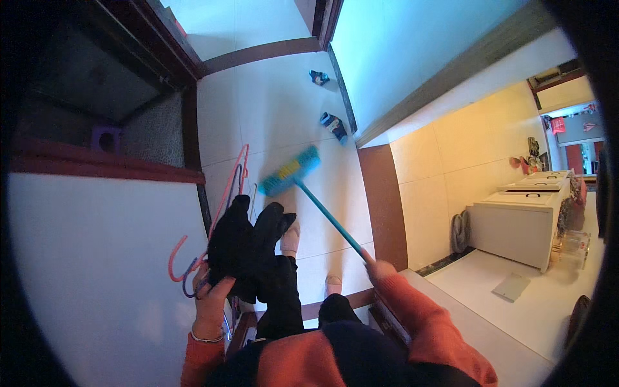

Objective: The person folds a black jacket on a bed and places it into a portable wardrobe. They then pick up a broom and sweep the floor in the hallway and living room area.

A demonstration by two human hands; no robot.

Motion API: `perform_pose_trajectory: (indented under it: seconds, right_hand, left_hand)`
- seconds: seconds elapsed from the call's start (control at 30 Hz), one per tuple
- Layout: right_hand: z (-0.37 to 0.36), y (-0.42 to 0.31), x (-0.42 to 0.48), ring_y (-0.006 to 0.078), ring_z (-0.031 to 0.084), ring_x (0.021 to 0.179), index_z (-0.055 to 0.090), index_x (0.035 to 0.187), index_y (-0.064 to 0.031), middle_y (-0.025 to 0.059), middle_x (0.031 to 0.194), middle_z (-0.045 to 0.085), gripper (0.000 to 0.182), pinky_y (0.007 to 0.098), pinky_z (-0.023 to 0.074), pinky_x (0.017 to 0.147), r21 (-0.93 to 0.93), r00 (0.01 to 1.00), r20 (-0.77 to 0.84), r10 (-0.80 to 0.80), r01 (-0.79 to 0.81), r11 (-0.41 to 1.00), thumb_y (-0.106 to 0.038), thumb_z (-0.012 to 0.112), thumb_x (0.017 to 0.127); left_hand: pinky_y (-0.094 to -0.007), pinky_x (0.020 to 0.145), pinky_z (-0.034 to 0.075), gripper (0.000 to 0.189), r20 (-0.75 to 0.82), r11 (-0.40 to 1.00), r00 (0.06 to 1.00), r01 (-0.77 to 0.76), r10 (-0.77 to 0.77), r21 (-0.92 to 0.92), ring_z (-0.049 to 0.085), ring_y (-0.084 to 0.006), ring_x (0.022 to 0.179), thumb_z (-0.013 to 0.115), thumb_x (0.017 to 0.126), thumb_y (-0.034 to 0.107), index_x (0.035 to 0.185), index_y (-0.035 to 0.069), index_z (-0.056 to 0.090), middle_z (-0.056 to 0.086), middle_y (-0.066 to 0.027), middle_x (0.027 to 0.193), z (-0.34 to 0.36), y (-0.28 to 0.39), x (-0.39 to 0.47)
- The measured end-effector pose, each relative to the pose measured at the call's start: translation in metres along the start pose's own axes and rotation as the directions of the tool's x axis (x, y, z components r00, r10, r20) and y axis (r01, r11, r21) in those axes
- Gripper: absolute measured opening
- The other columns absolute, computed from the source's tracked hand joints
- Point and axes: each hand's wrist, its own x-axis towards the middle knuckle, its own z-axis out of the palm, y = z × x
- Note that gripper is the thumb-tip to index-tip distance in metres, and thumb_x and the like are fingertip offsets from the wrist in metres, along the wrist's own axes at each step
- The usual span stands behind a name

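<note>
My left hand [212,290] is closed around several clothes hangers [227,196], pink and dark ones among them, together with a bunch of black cloth [237,251] that hides part of my fingers. My right hand [382,271] grips the teal handle of a broom [331,216]. The broom's teal head, with a yellow patch, is low over or on the tiled floor in front of my feet; contact cannot be told. Beyond the broom head, a dark patterned sock [333,126] lies on the tiles, and a second sock [318,77] lies farther off near the wall.
Brown threshold strips [384,208] border the tiled floor [275,106]. A dark doorway opens at the left above a white wall [106,251]. To the right, past a wall edge, stand a white drawer cabinet [512,232] and grey slippers [460,232].
</note>
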Motion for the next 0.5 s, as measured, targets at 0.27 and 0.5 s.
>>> perform_pose_trajectory:
  seconds: [0.27,0.5]
  right_hand:
    - [-0.103,-0.058,-0.064,0.0404,0.064,0.077,0.023,0.144,-0.0319,0.0269,0.085,0.062,0.050,0.0476,0.0488,0.068,0.096,0.990,0.010,0.141,-0.142,0.985,-0.034,0.037,0.097]
    - [-0.071,-0.094,-0.032,0.0441,0.062,0.079,0.029,0.142,-0.0262,0.0288,0.086,0.062,0.048,0.0525,0.0474,0.070,0.404,0.981,-0.125,0.146,-0.084,0.911,-0.029,0.040,0.096]
  left_hand:
    - [-0.0334,0.096,0.041,0.047,0.276,0.984,0.956,0.135,-0.098,-0.117,0.055,-0.0219,0.109,0.063,0.081,0.011,0.126,0.001,0.051,0.059,-0.0110,0.118,0.000,0.035,0.052]
    - [-0.0324,0.095,0.041,0.045,0.315,0.999,0.948,0.040,-0.039,0.003,0.056,-0.0202,0.107,0.064,0.082,0.012,0.124,0.002,0.052,0.060,-0.0105,0.116,-0.008,0.052,0.080]
